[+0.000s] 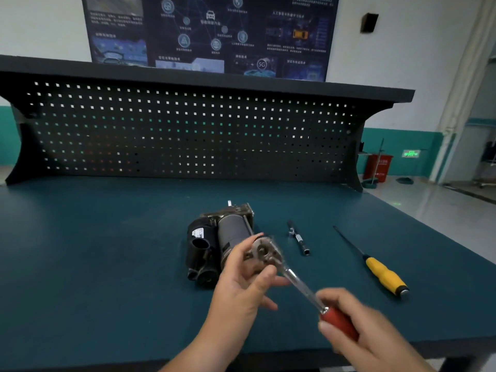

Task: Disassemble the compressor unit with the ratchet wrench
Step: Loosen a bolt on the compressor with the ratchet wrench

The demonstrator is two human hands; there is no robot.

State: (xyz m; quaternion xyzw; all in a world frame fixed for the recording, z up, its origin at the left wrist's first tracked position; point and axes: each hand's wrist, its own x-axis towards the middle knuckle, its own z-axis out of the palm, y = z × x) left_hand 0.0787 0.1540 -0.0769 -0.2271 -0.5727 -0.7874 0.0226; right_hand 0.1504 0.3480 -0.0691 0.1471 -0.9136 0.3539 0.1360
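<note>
Head view, the only one:

- Compressor unit (222,242) lies on its side mid-bench on the teal mat (107,251). Grey motor cylinder points away from the camera, metal block at the far end, black plastic housing on its left side.
- Ratchet wrench (300,285) is held in the air over the near side of the bench, running diagonally. Its head (264,251) sits right in front of the cylinder's near end. Motion blur there, so can't tell whether the head actually touches the unit.
- Left hand (241,280): thumb and fingers curled around the ratchet head, holding it. The wrist comes in from the bottom edge.
- Right hand (357,326): wrapped around the red handle (339,324) at the wrench's near end, firm grip. Also blurred.
- Thin black socket extension (299,238) lies flat on the mat just right of the compressor, not touching it.
- Screwdriver (383,275) with a yellow handle lies further right, its dark shaft pointing to the back of the bench. It is well apart from the extension.
- Black pegboard (188,130) stands along the back of the bench with a shelf on top.
- Wall behind: large dark-blue poster (209,33) with car graphics, and a small black box (369,22) mounted to its right.
- Far right on the floor: red bin (377,167), with a green lit sign (410,153) low on the wall beside it.
</note>
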